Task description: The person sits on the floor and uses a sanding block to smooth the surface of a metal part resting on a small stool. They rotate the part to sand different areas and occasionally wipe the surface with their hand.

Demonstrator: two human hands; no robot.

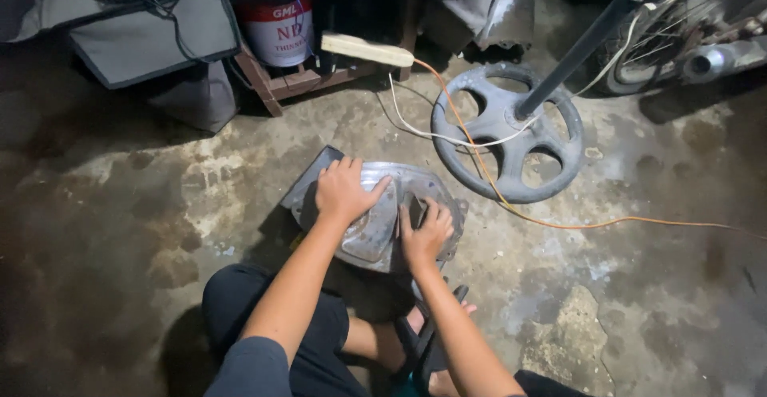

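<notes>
1. Grey curved panel (pixel 375 225), a dull, scuffed shell-shaped piece, lies on the concrete floor (pixel 120 205) directly in front of the squatting person's knees; every position below is given relative to this panel.
2. Left hand (pixel 343 193) lies flat on the upper left part of the panel, palm down, fingers spread wide and pointing away from the person; it grips nothing and presses on the surface.
3. Right hand (pixel 426 233) rests on the right part of the panel, fingers curled over a small dark rectangular piece (pixel 415 208); what that piece is cannot be told, nor whether the hand grips it or only presses on it.
4. Round grey stand base (pixel 507 133), with spokes and oval openings, sits on the floor just beyond the panel's upper right edge; a dark pole (pixel 587 41) rises from its hub up and to the right.
5. Orange cable (pixel 559 223) runs across the floor past the right of the panel; a white cable (pixel 415 129) crosses the stand base.
6. White bucket with a red band (pixel 280 33) stands beyond the panel, in a wooden frame (pixel 300 83).
7. Pale wooden block (pixel 366 49) lies on that frame, right of the bucket.
8. Dark sandal (pixel 415 341) on the person's foot is below the panel, nearest the camera.
</notes>
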